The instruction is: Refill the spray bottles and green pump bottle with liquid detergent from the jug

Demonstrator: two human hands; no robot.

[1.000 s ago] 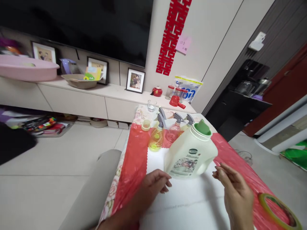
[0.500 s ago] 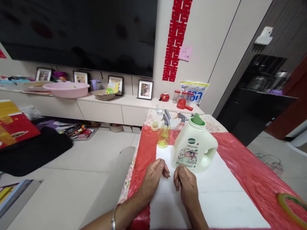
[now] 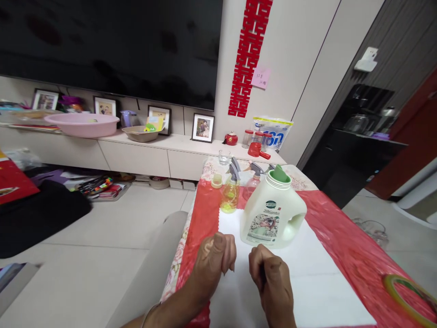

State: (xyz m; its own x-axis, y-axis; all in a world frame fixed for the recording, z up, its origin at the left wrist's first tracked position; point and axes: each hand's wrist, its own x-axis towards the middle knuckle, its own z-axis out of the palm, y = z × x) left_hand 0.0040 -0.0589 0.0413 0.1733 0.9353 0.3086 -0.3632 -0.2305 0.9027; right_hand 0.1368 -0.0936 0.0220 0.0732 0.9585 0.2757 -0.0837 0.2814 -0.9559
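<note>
My left hand [image 3: 215,256] is curled into a loose fist above the left part of a white cloth-like sheet [image 3: 324,282], and nothing shows in it. Facing it, my right hand [image 3: 271,275] is also curled closed, with nothing visible in its grip. Just beyond them an uncapped pale green detergent jug [image 3: 273,209] stands upright, its label towards me and a green spout in its mouth. Left of the jug is a spray bottle [image 3: 229,196] with a little yellow liquid. A pink spray bottle [image 3: 251,186] is partly hidden behind the jug. Neither hand touches them.
A pale cap [image 3: 216,181] and a glass cup [image 3: 224,157] stand at the table's far left. A roll of tape [image 3: 409,296] lies on the red tablecloth [image 3: 341,223] at right. A red scoop [image 3: 255,149] and lidded jars are on the cabinet [image 3: 184,159] behind.
Both hands have curled more tightly and moved slightly apart. The jug and spray bottles stay in place on the table; the whole view has shifted slightly.
</note>
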